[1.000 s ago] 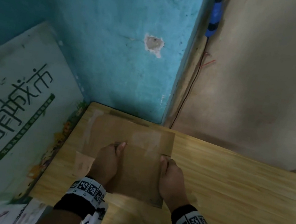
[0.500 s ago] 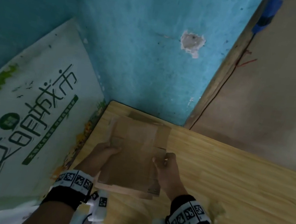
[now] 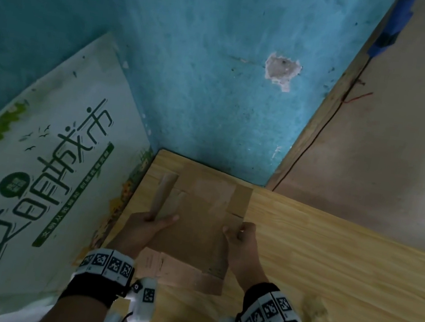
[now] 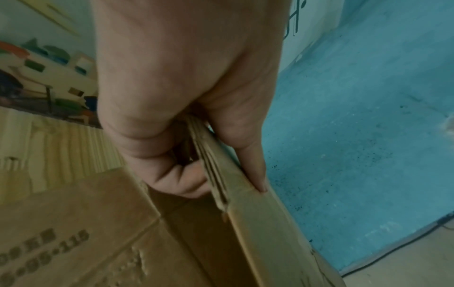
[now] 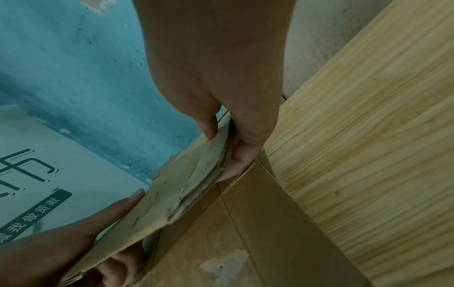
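A blue wall fills the upper frame, with a printed poster leaning at the left. The wooden worktop runs from the centre to the lower right. Over its left end, at lower centre, is a flattened cardboard box, its far part low against the wood and its near flaps hanging toward the person. The left hand pinches the box's folded left edge, thumb on top and fingers curled beneath. The right hand pinches the layered right edge the same way. The box looks light and stiff across its panels, but it is likely to hinge at the creases, and loose flaps may swing. The worn edges look soft, so a hold on both side folds near the middle seems soundest.
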The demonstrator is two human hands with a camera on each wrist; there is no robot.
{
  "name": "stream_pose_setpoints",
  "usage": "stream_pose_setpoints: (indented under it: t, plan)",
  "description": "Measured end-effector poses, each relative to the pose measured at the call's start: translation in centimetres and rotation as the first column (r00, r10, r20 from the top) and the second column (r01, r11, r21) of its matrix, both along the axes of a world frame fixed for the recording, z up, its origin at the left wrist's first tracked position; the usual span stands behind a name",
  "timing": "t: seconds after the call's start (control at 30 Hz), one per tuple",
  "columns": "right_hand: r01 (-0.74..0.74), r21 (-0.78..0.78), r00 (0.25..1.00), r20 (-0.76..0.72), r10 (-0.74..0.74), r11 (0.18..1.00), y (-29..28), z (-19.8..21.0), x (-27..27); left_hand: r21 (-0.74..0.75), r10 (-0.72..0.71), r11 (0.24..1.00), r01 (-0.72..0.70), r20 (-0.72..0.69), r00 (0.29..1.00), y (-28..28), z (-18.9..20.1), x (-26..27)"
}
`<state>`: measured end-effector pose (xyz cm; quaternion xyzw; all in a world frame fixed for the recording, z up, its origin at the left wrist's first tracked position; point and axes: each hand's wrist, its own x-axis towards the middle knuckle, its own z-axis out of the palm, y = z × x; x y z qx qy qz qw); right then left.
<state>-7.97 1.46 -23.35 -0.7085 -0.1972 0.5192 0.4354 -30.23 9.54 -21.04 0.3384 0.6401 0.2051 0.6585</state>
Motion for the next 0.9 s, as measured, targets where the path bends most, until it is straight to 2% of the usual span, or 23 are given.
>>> stream_pose_setpoints:
  t: [0.13, 0.23, 0.3, 0.4, 0.47, 0.63, 0.8, 0.9]
  plan:
    - [-0.048, -0.007, 0.999, 0.025, 0.049, 0.999, 0.0, -0.1, 0.1, 0.002, -0.056, 0.998, 0.056, -0.022, 0.998, -0.2, -0.1, -0.2]
    - [-0.135, -0.004, 0.981, 0.142, 0.134, 0.991, 0.0, 0.0, 0.2, 0.132, -0.085, 0.983, 0.125, -0.274, 0.958, -0.3, -1.3, -0.7]
    - [-0.217, -0.03, 0.942, 0.255, 0.217, 0.976, -0.1, -0.2, 0.1, 0.145, -0.066, 0.982, 0.125, -0.354, 0.933, -0.5, -1.5, -0.5]
    - [-0.275, -0.117, 0.861, 0.411, 0.299, 0.954, -0.2, -0.8, -0.3, 0.122, -0.091, 0.982, 0.141, -0.344, 0.935, -0.7, -1.7, 0.3]
    - [-0.29, -0.177, 0.823, 0.455, 0.339, 0.941, -0.2, -0.9, -0.5, 0.152, -0.085, 0.979, 0.135, -0.295, 0.952, -0.7, -1.6, 1.1]
    - [-0.19, -0.138, 0.867, 0.442, 0.232, 0.972, 0.1, -0.7, -0.2, 0.225, -0.111, 0.965, 0.139, -0.134, 0.985, 0.1, -1.6, 2.1]
    - [-0.107, -0.122, 0.882, 0.447, 0.151, 0.987, 0.6, -0.8, 1.1, 0.385, -0.112, 0.9, 0.205, -0.251, 0.962, 2.0, -1.8, 3.1]
    - [-0.079, -0.105, 0.883, 0.455, 0.119, 0.991, 0.8, -1.0, 1.6, 0.419, -0.142, 0.88, 0.225, -0.219, 0.965, 3.1, -1.7, 4.0]
